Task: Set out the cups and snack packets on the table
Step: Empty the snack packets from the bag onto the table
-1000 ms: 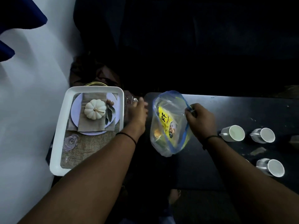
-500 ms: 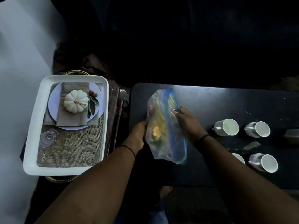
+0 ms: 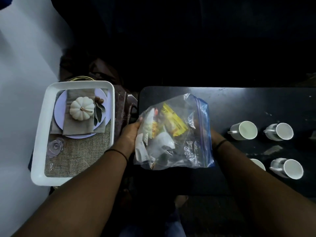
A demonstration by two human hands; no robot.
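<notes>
A clear zip bag with a blue seal strip is held over the left part of the black table. Inside it lie a yellow snack packet and several white packets. My left hand grips the bag's left edge. My right hand holds the sealed right edge and is mostly hidden behind the plastic. White cups lie on their sides to the right: one, another, a third. A further cup is partly covered by my right forearm.
A white tray stands left of the table, holding a burlap mat, a plate, a folded napkin, a small white pumpkin and an upturned glass. A dark wooden piece sits between tray and table. Everything beyond the table is dark.
My left hand moved from beside the tray to the bag's left edge. The bag turned from edge-on to broad side up, now held between both hands.
</notes>
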